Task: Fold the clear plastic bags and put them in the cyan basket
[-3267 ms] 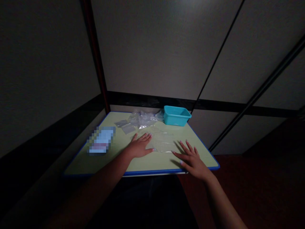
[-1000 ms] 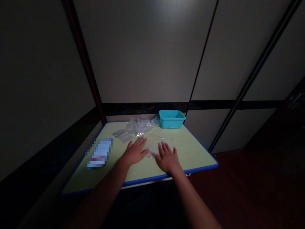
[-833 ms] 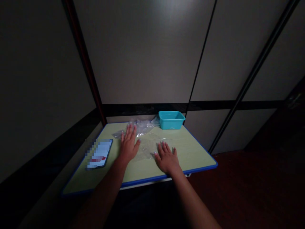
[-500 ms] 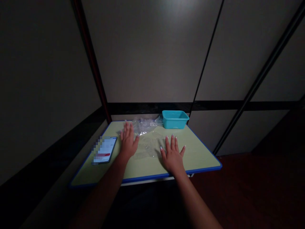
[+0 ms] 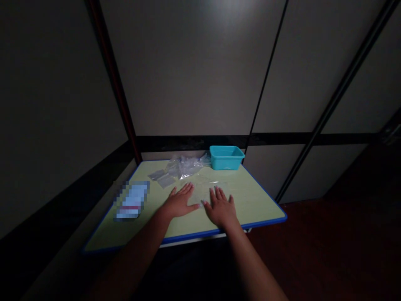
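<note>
My left hand (image 5: pixel 179 203) lies palm down with its fingers stretched out, over the left side of a clear plastic bag (image 5: pixel 202 190). Flat on the right part of that bag rests my right hand (image 5: pixel 221 206), fingers spread. The two thumbs almost meet near the bag's lower edge. The bag is see-through, so its outline is hard to make out against the table. Behind my hands, a loose pile of clear plastic bags (image 5: pixel 184 166) lies crumpled, with some flatter ones at its left end.
A turquoise plastic basket (image 5: pixel 227 163) stands at the back right of the pale yellow-green table (image 5: pixel 253 200), which has a blue edge. A phone (image 5: pixel 133 200), partly blurred out, lies on the left. Panelled walls (image 5: pixel 188 83) close off the back and left.
My left hand has come down and to the right from near the bag pile onto the single bag. My right hand has shifted only slightly. The flat bags at the pile's left are now uncovered.
</note>
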The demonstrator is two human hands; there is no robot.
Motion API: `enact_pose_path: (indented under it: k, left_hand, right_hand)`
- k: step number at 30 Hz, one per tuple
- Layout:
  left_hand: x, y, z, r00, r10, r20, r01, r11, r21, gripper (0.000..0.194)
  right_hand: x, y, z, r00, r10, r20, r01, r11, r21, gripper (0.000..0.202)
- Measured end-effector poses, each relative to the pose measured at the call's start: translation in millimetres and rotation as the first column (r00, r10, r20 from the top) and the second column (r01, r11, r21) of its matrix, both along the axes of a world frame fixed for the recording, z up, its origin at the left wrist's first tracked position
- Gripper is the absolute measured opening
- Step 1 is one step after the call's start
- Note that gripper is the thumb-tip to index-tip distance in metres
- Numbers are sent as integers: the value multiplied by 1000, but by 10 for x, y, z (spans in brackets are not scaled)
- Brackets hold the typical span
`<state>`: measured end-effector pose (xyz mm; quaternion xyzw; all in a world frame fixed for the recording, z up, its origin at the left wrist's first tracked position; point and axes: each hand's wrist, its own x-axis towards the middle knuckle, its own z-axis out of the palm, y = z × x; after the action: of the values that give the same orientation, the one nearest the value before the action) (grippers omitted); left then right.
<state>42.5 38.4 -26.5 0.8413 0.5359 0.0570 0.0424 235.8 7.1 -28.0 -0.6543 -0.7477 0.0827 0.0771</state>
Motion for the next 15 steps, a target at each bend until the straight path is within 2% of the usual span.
enact_pose_path:
  k: [6, 11, 15]
  left_hand:
    - [13, -25, 111, 995, 64, 73, -78, 976, 204, 77]
    - [13, -17, 55, 999, 35, 39, -41, 987, 154, 76]
    - [16, 9, -7, 1000, -10, 14, 9, 998, 63, 72]
  right_hand:
    - [10, 3, -12, 999, 30, 21, -31, 1000, 7, 70]
    - [18, 0, -2, 995, 92, 23, -92, 996, 3, 70]
    - [8, -28, 10, 997, 80, 4, -80, 996, 39, 68]
